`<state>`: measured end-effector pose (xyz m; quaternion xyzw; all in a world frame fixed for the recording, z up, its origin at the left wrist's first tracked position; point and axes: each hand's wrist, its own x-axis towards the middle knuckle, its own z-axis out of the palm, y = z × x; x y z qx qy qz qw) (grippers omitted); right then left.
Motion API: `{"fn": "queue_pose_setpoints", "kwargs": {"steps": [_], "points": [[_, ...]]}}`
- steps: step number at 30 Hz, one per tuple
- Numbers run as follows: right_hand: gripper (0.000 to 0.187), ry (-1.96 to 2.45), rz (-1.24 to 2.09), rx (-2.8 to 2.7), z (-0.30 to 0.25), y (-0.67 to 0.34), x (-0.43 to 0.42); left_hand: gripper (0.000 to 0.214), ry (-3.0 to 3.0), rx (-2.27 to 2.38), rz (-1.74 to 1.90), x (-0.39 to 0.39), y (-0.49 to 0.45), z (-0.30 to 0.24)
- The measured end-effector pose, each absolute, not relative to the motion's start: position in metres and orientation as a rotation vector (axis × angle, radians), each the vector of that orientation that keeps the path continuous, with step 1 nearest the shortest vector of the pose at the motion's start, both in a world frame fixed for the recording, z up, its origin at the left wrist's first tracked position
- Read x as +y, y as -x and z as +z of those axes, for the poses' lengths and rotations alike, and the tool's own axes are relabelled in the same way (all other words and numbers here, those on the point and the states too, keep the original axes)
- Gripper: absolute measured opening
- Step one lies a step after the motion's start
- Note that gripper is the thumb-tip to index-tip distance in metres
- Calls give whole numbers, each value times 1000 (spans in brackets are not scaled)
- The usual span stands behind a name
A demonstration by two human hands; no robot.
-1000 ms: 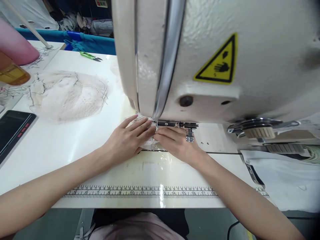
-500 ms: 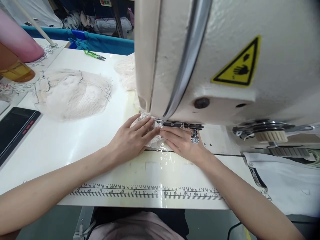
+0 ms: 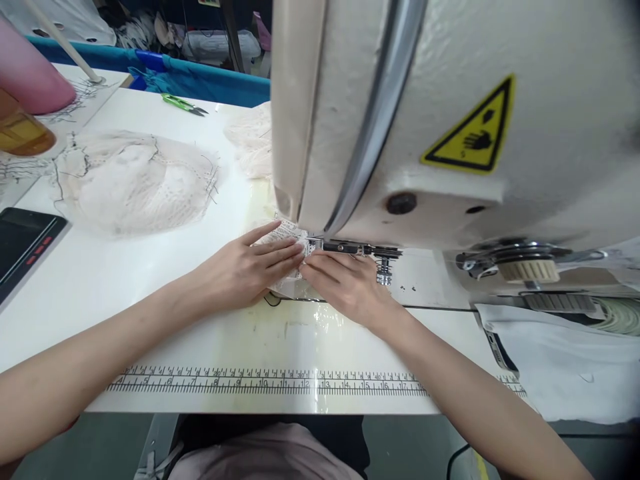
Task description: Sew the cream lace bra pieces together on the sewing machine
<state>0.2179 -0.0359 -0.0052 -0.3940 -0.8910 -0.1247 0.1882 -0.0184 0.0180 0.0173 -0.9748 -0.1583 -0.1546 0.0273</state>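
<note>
In the head view, the lace cloth (image 3: 287, 231) lies at the centre, by the foot of the sewing machine (image 3: 425, 100). Stitching looks partway done; the hands hide what remains. The left hand (image 3: 245, 270) rests flat on it, fingers outstretched; whether the right hand (image 3: 345, 287) pinches it, I cannot tell. Against the earlier frame, both sit farther left.

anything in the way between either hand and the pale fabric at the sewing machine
Nothing visible. The left hand lies on the pale fabric, and the right hand touches it too. A metal fitting on the sewing machine only hides part of the right hand from view.
</note>
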Motion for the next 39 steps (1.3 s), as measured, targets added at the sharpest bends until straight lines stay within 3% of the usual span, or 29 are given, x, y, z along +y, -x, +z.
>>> {"fn": "queue_pose_setpoints", "kwargs": {"steps": [9, 17, 39], "points": [[22, 1009, -454, -2482, 3, -211, -37, 43, 2928, -499, -452, 17, 16, 16], [21, 1079, -284, -2469, -3, -215, -39, 39, 2924, -585, -387, 12, 12, 14], [18, 1058, -315, -2459, -2, -228, -32, 37, 2835, -689, -390, -3, 6, 4]]}}
